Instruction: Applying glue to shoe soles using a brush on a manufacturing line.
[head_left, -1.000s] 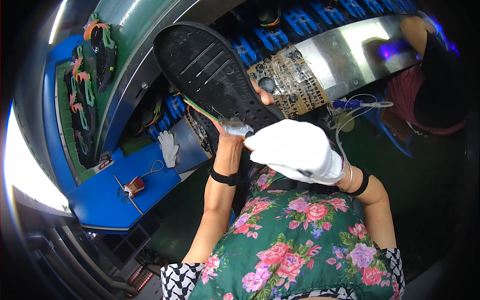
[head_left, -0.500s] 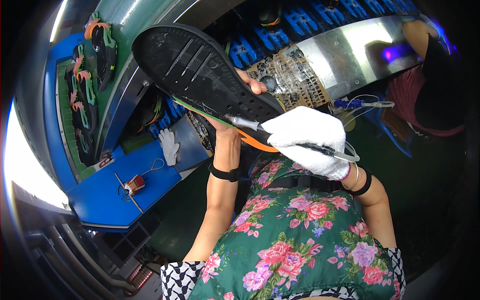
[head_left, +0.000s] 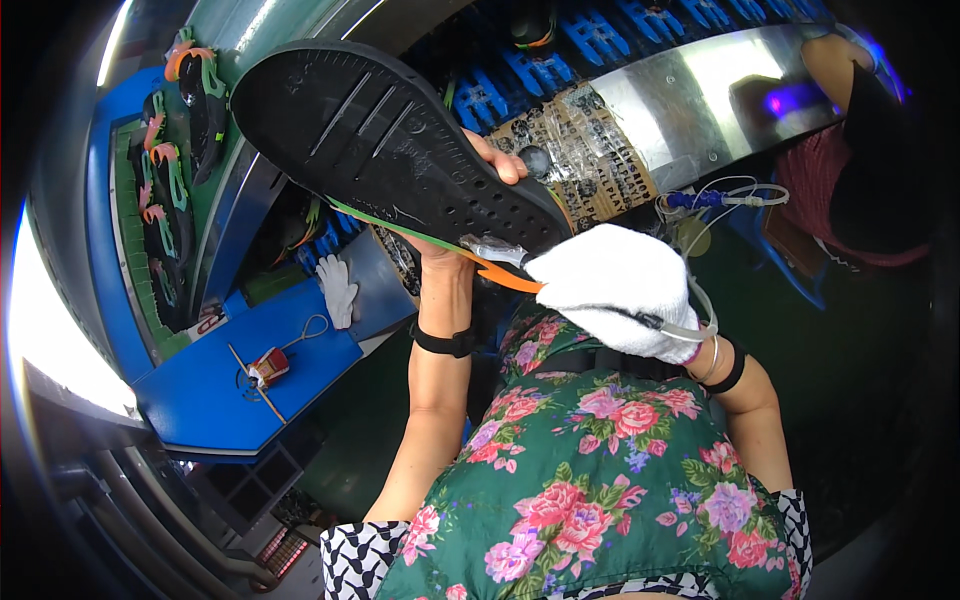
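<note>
My left hand (head_left: 496,159) is bare and closed around a large black shoe sole (head_left: 350,125) from below, and its fingertips show over the far edge. The sole is tilted up before me, with slots at the front and small holes further back. Green and orange upper strips (head_left: 508,280) stick out beneath its near edge. My right hand (head_left: 620,290), in a white knit glove, is closed on a black-handled brush (head_left: 640,317) with a clear hose behind it. The pale, shiny brush tip touches the sole's near edge by the orange strip.
A blue table (head_left: 200,400) at left bears a small red item and a white glove (head_left: 338,290). Several shoe parts (head_left: 165,190) lie on the green conveyor. Behind the sole are a metal ledge (head_left: 720,100) with taped cardboard and blue racks. Another person's arm (head_left: 835,75) is at far right.
The sole has shifted a little left and toward me. The brush tip has moved slightly right and down, closer to the orange strip.
</note>
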